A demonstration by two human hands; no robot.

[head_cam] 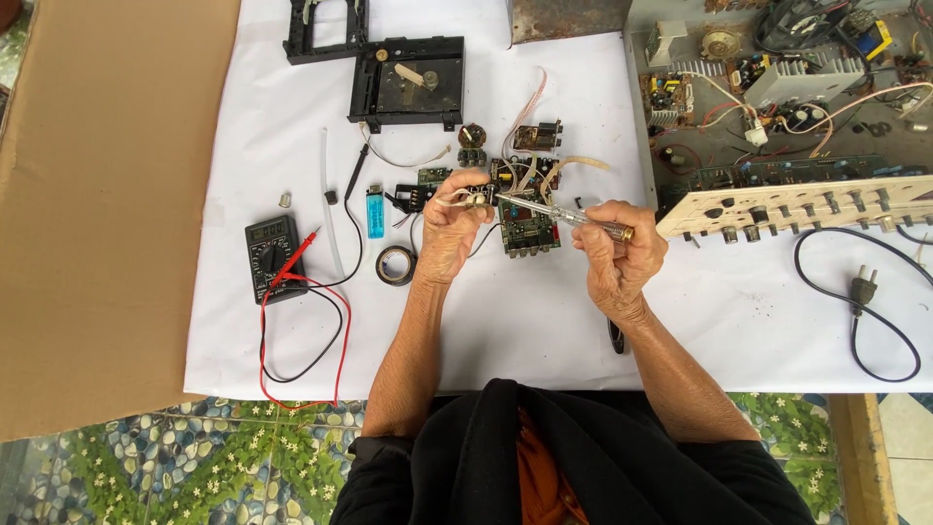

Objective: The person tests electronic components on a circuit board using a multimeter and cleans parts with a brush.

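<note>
White cloth (544, 331) below, left hand (449, 236) pinches a half-hidden small part (476, 200), right hand (614, 255) grips a screwdriver (559, 215).

The left hand (449, 233) covers most of the small part (476, 200) it pinches, too small to identify. The amplifier chassis (777, 87) and black frame (326, 29) are cut off by the top edge; the cardboard (97, 194) by the left.
</note>
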